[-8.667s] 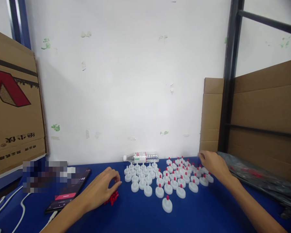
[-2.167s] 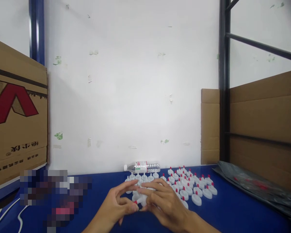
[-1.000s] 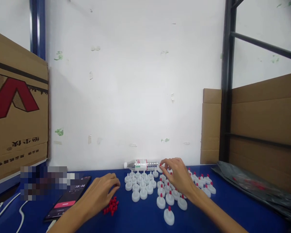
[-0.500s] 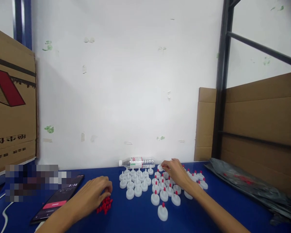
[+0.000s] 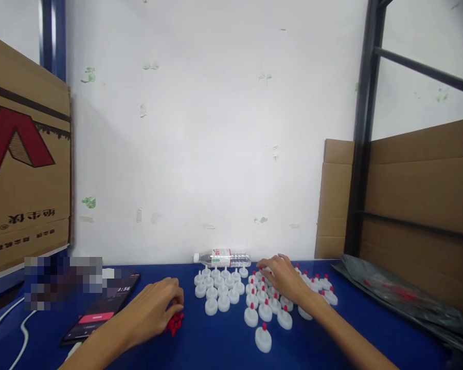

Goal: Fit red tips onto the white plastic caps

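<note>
My left hand [image 5: 158,304] rests at the small pile of red tip caps [image 5: 175,324]. Its fingers are curled toward the thumb, and whatever they may pinch is hidden. Over the right-hand group, my right hand [image 5: 284,278] reaches to the back row. Its fingertips are closed at a red-tipped white nozzle cap, mostly hidden by the fingers. Several more red-tipped nozzle caps [image 5: 265,310] stand around and under this hand, with one [image 5: 263,340] in front. Between my hands stand several white nozzle caps without red tips [image 5: 224,302].
A clear plastic bottle [image 5: 239,258] lies along the wall behind the nozzle caps. On the left are a phone [image 5: 100,308], white cables [image 5: 25,334] and a large cardboard box [image 5: 27,205]. A dark plastic bag [image 5: 401,298] lies at the right, beside a metal frame [image 5: 360,154].
The view has swung slightly left, so everything sits a little farther right. Both hands stay at nearly the same places; the white cap seen at my right fingertips is now covered.
</note>
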`<state>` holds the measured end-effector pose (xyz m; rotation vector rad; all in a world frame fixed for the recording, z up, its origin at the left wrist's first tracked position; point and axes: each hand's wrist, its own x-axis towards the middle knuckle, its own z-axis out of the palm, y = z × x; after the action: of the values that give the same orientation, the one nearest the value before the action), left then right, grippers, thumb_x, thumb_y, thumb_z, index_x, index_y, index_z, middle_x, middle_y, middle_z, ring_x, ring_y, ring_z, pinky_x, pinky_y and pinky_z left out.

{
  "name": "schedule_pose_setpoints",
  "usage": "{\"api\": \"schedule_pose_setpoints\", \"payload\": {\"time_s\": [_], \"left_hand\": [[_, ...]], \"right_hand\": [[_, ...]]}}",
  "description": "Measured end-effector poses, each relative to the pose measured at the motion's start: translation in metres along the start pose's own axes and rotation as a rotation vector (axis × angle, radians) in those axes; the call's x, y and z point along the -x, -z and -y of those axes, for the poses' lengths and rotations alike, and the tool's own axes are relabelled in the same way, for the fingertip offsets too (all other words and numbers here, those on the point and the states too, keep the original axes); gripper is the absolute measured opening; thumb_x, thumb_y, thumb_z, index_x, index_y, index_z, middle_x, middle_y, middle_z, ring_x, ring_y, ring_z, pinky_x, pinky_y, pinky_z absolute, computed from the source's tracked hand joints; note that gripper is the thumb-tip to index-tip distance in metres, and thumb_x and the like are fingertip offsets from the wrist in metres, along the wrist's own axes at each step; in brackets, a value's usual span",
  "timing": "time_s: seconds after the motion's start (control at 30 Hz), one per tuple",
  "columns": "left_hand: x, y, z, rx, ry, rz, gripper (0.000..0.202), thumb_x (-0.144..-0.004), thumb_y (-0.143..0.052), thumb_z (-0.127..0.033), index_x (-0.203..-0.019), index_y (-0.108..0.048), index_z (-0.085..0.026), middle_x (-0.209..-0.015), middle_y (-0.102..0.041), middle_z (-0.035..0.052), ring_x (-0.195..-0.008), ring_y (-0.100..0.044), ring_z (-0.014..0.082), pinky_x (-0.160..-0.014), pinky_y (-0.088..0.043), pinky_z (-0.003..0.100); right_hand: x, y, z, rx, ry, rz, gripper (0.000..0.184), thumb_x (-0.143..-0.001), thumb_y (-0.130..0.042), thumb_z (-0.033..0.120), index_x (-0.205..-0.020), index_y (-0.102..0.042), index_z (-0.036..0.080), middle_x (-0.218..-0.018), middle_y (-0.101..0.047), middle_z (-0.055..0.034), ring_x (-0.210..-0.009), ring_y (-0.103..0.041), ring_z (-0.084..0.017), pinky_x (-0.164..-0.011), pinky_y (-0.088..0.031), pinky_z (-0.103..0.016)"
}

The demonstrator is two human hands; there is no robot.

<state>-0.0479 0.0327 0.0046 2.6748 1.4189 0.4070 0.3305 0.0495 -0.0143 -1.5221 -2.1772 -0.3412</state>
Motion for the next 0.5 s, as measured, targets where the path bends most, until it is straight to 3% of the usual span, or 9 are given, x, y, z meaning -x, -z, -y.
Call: {"api": "schedule_pose_setpoints", "payload": {"time_s": [0.13, 0.27, 0.5], "left_hand": [[0.002, -0.002, -0.003, 0.021, -0.026, -0.002, 0.021, -0.093, -0.052, -0.03, -0.086, -0.071, -0.025, -0.097, -0.068, 0.0036, -0.091, -0.064, 0.0232, -0.078, -0.041, 0.031], [-0.001, -0.003, -0.004, 0.023, -0.017, 0.03, 0.018, -0.091, -0.055, -0.027, -0.083, -0.071, -0.025, -0.093, -0.068, 0.0032, -0.091, -0.064, 0.0232, -0.076, -0.041, 0.031], [-0.001, -0.01, -0.004, 0.007, -0.016, 0.029, 0.012, -0.088, -0.06, -0.021, -0.081, -0.07, -0.024, -0.094, -0.067, 0.0019, -0.088, -0.065, 0.0205, -0.073, -0.04, 0.028]], "right_hand": [[0.001, 0.01, 0.012, -0.042, 0.036, -0.049, 0.025, -0.102, -0.044, 0.023, -0.112, -0.068, 0.022, -0.106, -0.075, -0.0078, -0.105, -0.066, -0.024, -0.113, -0.029, -0.053], [0.003, 0.018, 0.037, -0.196, 0.187, -0.071, 0.024, -0.105, -0.045, 0.03, -0.11, -0.068, 0.023, -0.108, -0.074, -0.0055, -0.105, -0.066, -0.021, -0.113, -0.03, -0.048], [0.013, 0.023, 0.075, -0.26, 0.33, 0.076, 0.029, -0.107, -0.042, 0.034, -0.109, -0.07, 0.026, -0.107, -0.075, -0.0022, -0.11, -0.062, -0.022, -0.109, -0.032, -0.045]]}}
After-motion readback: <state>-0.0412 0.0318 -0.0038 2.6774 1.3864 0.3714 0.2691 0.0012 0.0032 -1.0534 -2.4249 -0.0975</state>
